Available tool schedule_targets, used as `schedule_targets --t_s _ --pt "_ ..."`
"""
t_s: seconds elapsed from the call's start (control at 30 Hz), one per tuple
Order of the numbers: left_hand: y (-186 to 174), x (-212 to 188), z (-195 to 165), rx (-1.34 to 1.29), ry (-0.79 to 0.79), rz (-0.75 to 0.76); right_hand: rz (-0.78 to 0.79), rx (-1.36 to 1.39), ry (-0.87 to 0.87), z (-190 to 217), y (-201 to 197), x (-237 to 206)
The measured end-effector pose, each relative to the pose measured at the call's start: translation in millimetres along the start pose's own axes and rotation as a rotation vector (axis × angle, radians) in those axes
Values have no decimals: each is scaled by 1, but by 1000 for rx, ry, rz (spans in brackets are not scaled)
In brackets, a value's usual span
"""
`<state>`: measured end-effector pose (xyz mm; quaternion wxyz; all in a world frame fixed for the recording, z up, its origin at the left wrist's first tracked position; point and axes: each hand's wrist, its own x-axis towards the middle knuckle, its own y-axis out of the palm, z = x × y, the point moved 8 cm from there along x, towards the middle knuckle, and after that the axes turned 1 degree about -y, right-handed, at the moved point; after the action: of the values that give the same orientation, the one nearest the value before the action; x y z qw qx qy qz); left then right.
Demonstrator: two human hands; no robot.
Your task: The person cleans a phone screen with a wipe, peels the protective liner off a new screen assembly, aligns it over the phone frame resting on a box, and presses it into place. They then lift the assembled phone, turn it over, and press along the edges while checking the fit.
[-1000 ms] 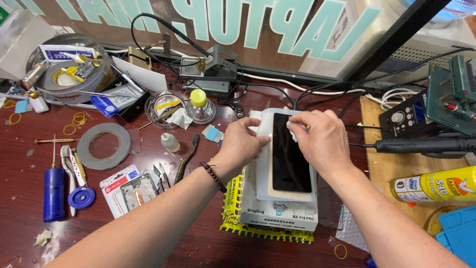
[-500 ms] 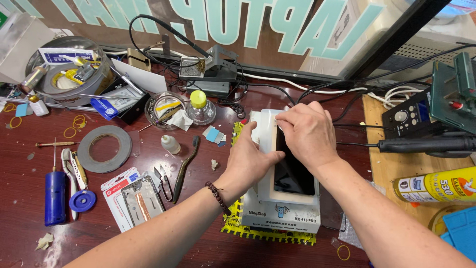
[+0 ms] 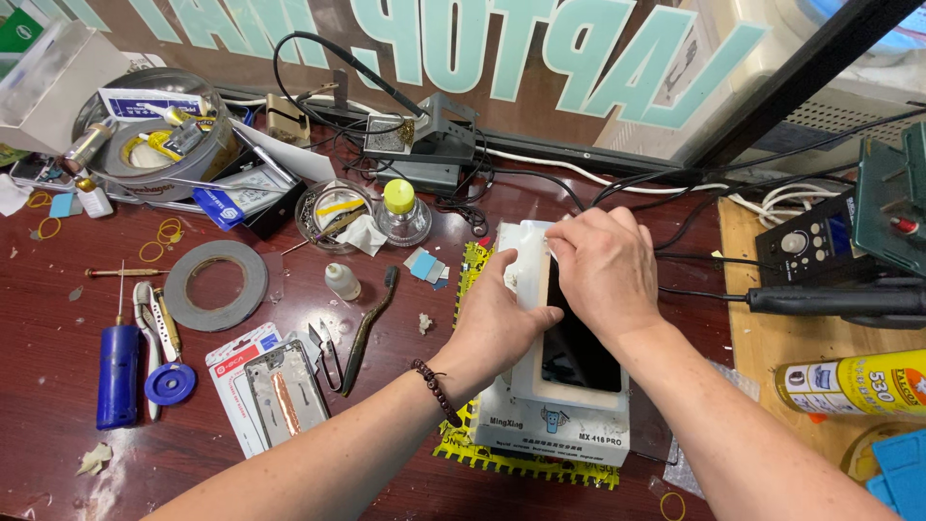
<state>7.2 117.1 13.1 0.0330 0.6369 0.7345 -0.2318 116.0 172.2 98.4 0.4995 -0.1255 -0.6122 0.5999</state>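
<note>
Black glass of a phone (image 3: 579,352) lies face up in a white moulded block (image 3: 555,425) on a yellow mat (image 3: 526,463). Since a moment ago the right hand (image 3: 606,275) has slid from the block's right side to its upper left, pinching a white cloth (image 3: 532,260) there. The left hand (image 3: 497,323) has shifted alongside, curled against the block's left edge, so wiping seems underway.
</note>
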Motion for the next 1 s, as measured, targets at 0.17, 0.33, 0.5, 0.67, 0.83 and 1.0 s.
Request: schedule_targets --t_s 0.17,0.33,0.5,0.67,0.83,1.0 --pt "1 1 0 -14 -1 -2 23 23 31 -3 3 -9" --pt "1 1 0 -28 7 2 -1 3 80 -6 5 -2" --pt "3 4 7 6 -33 14 -11 28 22 0 3 -14" --pt "0 6 2 -48 79 -32 -19 39 74 -3 1 -5" --pt "-7 8 14 -27 -42 -14 16 104 -13 17 -22 -38" --pt "-33 -4 16 -20 5 -164 3 104 -63 3 -21 -44"
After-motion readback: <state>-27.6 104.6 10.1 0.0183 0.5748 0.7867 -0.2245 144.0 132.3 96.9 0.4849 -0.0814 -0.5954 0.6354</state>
